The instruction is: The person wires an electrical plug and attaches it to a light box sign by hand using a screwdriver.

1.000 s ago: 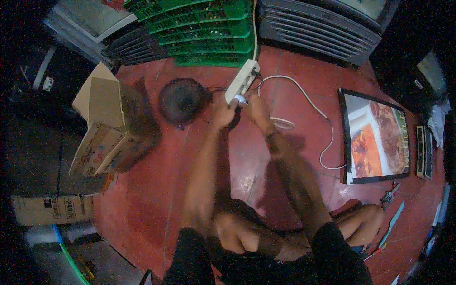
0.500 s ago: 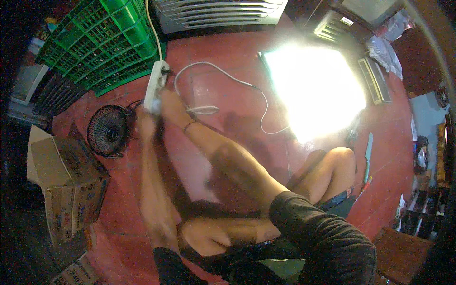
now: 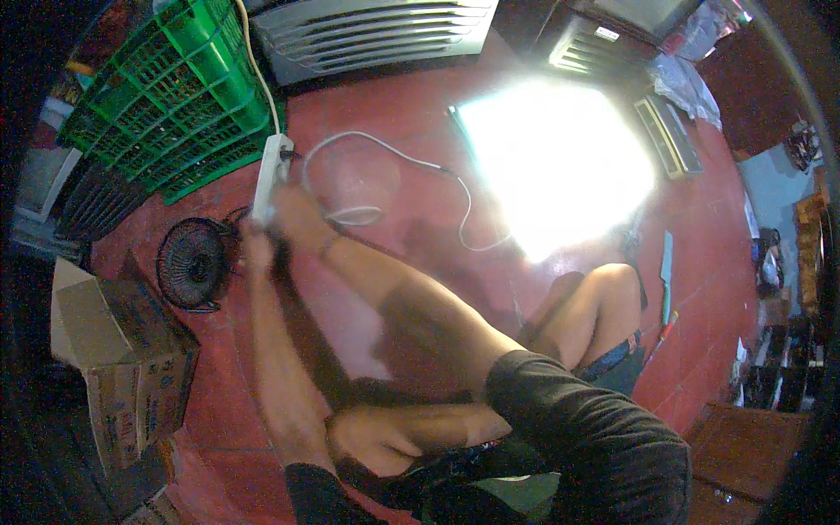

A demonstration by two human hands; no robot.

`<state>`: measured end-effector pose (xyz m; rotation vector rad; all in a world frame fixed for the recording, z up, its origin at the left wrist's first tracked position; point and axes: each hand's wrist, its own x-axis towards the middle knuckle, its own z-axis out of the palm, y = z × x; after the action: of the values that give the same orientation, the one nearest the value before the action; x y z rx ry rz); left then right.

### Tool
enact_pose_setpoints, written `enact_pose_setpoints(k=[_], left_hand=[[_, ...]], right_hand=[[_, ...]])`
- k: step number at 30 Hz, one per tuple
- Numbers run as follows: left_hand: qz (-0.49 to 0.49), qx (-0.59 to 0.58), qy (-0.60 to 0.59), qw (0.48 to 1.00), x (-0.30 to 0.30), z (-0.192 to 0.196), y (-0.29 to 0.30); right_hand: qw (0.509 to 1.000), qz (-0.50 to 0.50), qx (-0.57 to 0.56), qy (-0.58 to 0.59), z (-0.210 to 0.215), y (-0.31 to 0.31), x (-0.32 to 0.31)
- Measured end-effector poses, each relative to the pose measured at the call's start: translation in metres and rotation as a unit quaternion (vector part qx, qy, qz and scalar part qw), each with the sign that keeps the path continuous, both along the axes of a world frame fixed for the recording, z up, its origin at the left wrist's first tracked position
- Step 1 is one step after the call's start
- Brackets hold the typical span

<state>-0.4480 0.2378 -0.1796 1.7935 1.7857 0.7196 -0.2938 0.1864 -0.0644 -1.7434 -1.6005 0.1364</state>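
A white power strip (image 3: 273,179) lies slantwise on the red floor, with a dark plug in its far end. At the strip's near end my left hand (image 3: 255,247) is closed around it, its fingers blurred. My right hand (image 3: 299,215) presses in from the right against the strip's side, fingers curled together; whatever they pinch is hidden. A small black desk fan (image 3: 191,264) stands just left of my hands, its dark cord running toward them. From the strip area a white cable (image 3: 376,136) loops right to a brightly glowing light panel (image 3: 560,166).
A green plastic crate (image 3: 166,114) stands behind the strip, next to a grey slatted appliance (image 3: 376,39). An open cardboard box (image 3: 131,359) is at the left. My bent legs are near the middle; a teal-bladed knife (image 3: 667,276) lies on the floor at the right.
The view has shifted a little, so the floor things sit further left in it. Both hands stay at the power strip, moving slightly with it.
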Motion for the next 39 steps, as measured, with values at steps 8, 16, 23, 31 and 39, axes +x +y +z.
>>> enact_pose_setpoints(k=[8,16,23,31,39], left_hand=[[-0.026,0.207,0.319,0.924,-0.176,0.013,0.085],[0.008,-0.073,-0.084,0.994,-0.030,-0.026,0.019],[0.025,0.095,0.155,0.983,0.005,0.041,-0.016],[-0.142,0.075,0.265,0.951,0.054,0.157,-0.146],[-0.463,-0.191,0.133,0.855,0.133,0.116,-0.284]], right_hand=[[0.911,0.329,-0.069,0.240,0.114,-0.193,-0.031],[0.963,0.251,-0.061,0.077,0.002,-0.310,0.078],[0.954,0.258,-0.128,-0.080,-0.019,-0.307,0.078],[0.974,0.186,0.002,-0.133,-0.032,-0.308,0.073],[0.959,0.251,-0.050,0.122,-0.126,-0.304,0.111]])
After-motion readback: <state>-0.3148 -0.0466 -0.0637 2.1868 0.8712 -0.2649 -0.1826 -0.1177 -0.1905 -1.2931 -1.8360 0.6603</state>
